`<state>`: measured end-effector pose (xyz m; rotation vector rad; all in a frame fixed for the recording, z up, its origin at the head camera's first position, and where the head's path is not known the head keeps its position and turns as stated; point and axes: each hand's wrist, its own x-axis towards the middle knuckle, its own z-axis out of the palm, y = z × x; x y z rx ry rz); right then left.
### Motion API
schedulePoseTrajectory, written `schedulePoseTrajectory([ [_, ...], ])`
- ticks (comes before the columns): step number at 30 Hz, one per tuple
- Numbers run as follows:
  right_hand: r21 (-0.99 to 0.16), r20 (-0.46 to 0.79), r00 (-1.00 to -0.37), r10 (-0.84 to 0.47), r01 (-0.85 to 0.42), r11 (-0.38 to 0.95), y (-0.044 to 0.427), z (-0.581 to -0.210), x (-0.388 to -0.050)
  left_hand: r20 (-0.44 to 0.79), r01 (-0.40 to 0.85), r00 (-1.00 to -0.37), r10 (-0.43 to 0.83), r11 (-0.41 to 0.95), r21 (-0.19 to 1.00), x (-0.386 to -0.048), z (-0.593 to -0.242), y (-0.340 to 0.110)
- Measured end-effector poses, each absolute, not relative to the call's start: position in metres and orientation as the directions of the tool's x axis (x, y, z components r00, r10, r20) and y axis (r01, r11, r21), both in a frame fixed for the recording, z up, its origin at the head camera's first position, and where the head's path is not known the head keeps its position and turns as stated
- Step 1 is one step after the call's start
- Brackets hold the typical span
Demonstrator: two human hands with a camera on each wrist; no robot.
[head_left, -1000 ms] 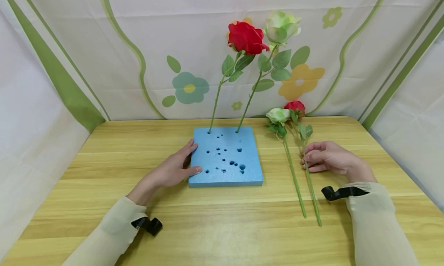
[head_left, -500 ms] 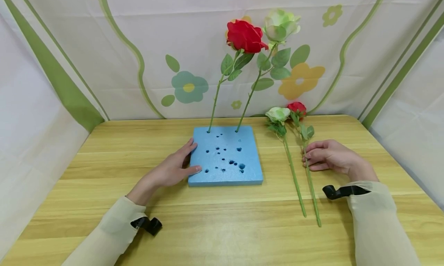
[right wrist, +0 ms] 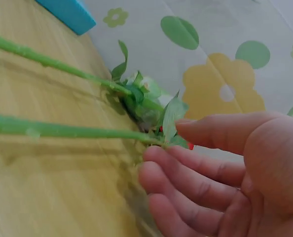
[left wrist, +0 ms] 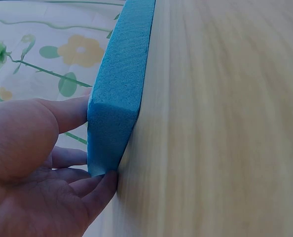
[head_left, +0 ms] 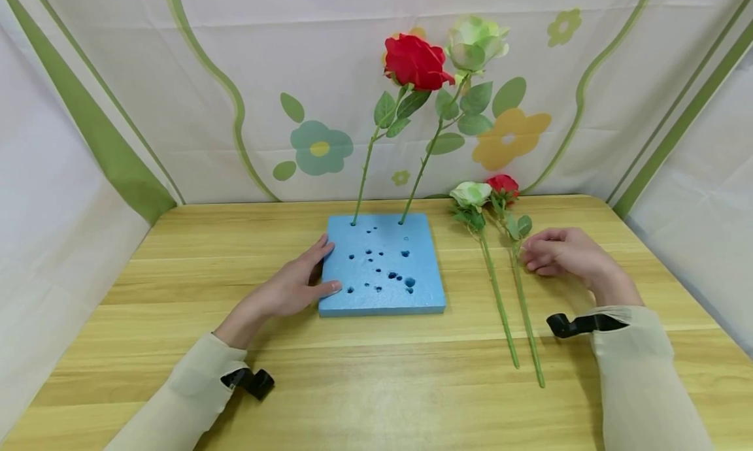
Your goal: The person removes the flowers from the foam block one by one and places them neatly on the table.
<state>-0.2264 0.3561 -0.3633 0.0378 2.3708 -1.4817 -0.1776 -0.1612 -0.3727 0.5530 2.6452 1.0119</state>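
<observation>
A blue foam block (head_left: 388,265) pitted with holes lies on the table. My left hand (head_left: 289,287) rests at its left edge; the thumb (left wrist: 70,114) lies on top and the extended fingers touch the side. Two stems stand in holes along the block's far edge: a red rose (head_left: 419,62) and a pale green rose (head_left: 478,44). To the right lie another pale green rose (head_left: 470,194) and another red rose (head_left: 502,188). My right hand (head_left: 567,256) is beside the lying red rose's upper stem, with fingertips near its leaves (right wrist: 172,118) and a loose gap below the thumb.
The wooden table (head_left: 376,379) ends at a printed curtain (head_left: 235,46) behind the block, and white cloth hangs on both sides. A black wrist camera (head_left: 253,382) is on the left sleeve, and another black camera (head_left: 579,325) is on the right.
My right hand has moved slightly away from me, up along the lying red rose's stem towards its leaves. That stem's lower part has shifted slightly. My left hand keeps its place.
</observation>
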Motion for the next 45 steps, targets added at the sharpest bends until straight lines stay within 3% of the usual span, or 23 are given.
schedulePoseTrajectory([
  [9,-0.874,-0.151,-0.977,-0.150,0.060,0.483,0.339,-0.348,-0.224,-0.102,0.256,-0.895,0.434,0.688,0.679,-0.177,-0.372,-0.161],
  [26,-0.901,0.075,-0.980,-0.185,-0.147,0.409,0.288,-0.334,-0.220,-0.108,0.249,-0.896,0.430,0.691,0.679,-0.177,-0.373,-0.162],
  [36,-0.958,0.202,-0.973,-0.108,-0.220,0.186,0.246,-0.328,-0.222,-0.109,0.250,-0.893,0.436,0.685,0.684,-0.177,-0.371,-0.162],
  [45,-0.984,0.164,-0.986,-0.022,-0.162,-0.080,0.208,-0.331,-0.244,-0.111,0.247,-0.894,0.434,0.686,0.684,-0.177,-0.372,-0.162],
])
